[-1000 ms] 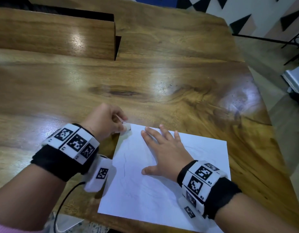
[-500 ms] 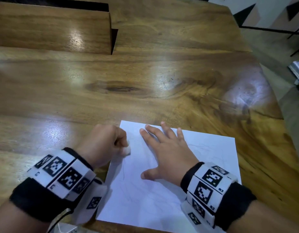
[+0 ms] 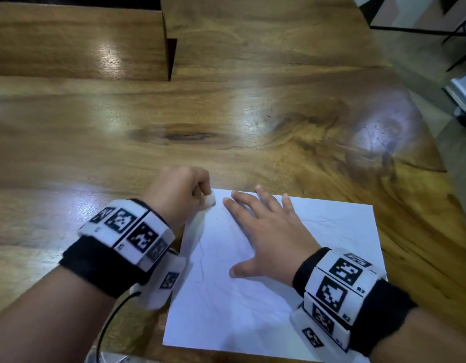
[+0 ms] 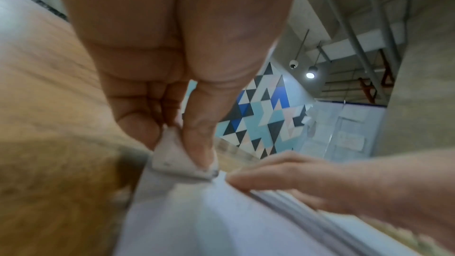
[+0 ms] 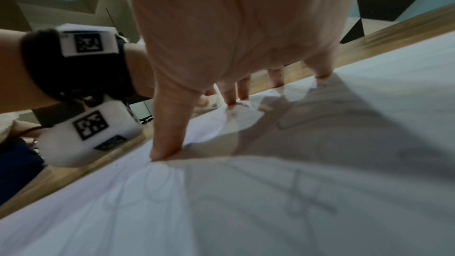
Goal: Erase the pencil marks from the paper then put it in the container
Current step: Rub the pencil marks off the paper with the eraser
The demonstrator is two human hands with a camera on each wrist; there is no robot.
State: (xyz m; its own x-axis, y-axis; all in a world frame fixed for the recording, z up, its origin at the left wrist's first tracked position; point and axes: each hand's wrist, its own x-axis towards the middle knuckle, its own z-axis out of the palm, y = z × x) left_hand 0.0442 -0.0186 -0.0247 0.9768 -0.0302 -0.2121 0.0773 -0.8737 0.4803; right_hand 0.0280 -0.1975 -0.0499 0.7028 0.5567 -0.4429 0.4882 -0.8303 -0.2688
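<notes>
A white sheet of paper (image 3: 318,271) with faint pencil lines lies near the front edge of the wooden table (image 3: 226,132). My left hand (image 3: 179,196) pinches a small white eraser (image 3: 209,199) and presses it on the paper's far left corner. The left wrist view shows the eraser (image 4: 172,158) held between thumb and fingers against the paper (image 4: 209,221). My right hand (image 3: 266,231) lies flat with fingers spread, pressing the sheet down just right of the eraser. In the right wrist view the thumb and fingertips (image 5: 230,102) rest on the paper (image 5: 270,201).
A long wooden box-like block (image 3: 77,40) stands at the table's back left. The table's right edge falls away to the floor, where a white object (image 3: 462,93) sits. A black cable (image 3: 106,326) hangs from my left wrist.
My left hand has rubbed the eraser toward me along the paper's left side and back up to the far left corner. The right hand has stayed flat on the sheet.
</notes>
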